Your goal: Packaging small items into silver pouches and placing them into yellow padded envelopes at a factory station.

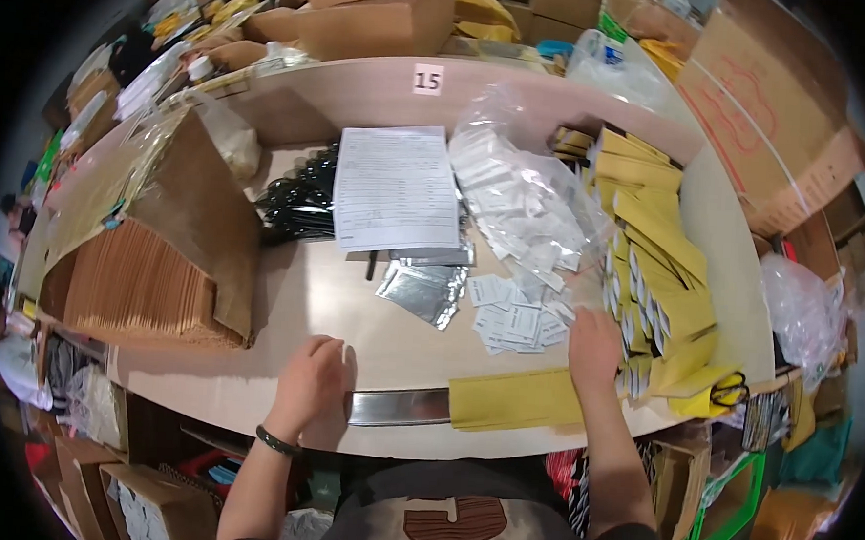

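Note:
My left hand (312, 373) rests on the table with its fingers curled in; what they hold, if anything, is hidden. Beside it lies a flat, shiny silver strip (398, 408), and a yellow padded envelope (514, 398) meets its right end. Over the right end of that envelope reaches my right arm. My right hand (597, 347) has its fingertips pinched at the edge of a pile of small white square packets (518, 323); a packet appears to be at the fingertips. Farther left are flat silver pouches (422, 291).
An upright carton (196, 204) packed with brown envelopes stands left. Black glossy items (301, 200) lie partly under a printed sheet (398, 188). A clear bag of white packets (525, 192) sits behind the pile. Stacked yellow envelopes (658, 253) line the right side, before a curved partition (364, 79).

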Demonstrator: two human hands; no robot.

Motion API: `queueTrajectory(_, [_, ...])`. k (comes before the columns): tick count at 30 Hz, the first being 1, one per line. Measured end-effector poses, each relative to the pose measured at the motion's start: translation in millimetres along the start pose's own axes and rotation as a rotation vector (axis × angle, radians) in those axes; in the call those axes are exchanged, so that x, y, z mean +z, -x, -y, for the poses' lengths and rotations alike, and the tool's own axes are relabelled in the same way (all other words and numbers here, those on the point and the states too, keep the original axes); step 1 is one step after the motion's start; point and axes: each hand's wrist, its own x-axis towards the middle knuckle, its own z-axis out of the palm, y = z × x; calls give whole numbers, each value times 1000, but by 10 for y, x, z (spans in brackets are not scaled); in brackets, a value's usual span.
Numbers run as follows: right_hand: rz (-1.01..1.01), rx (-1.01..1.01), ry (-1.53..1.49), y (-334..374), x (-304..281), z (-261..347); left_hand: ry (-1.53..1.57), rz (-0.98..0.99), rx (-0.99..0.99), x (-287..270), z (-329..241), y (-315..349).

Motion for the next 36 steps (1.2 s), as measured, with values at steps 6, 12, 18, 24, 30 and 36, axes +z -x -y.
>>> queueTrajectory(6, [-7,-337,-545,-450,94,547,-208,-1,218,28,181,-1045])
queueTrajectory(12, [135,-336,-370,-652,226,843,-572,218,477,298,184,-1691])
queueTrajectory(18, [-22,-280,-507,-472,65,1006,-602,-40,872,203,436,-1633])
queueTrajectory(24, [118,-233,-741,-558,259,1585,-562,95,801,-115,143,-1372])
queueTrajectory(30, [73,-332,-346,-534,506,1711,-414,-102,628,-134,126,-940])
queueTrajectory(36, [-25,-223,-305,-489,560,1737,-525,220,493,202,152,-1563])
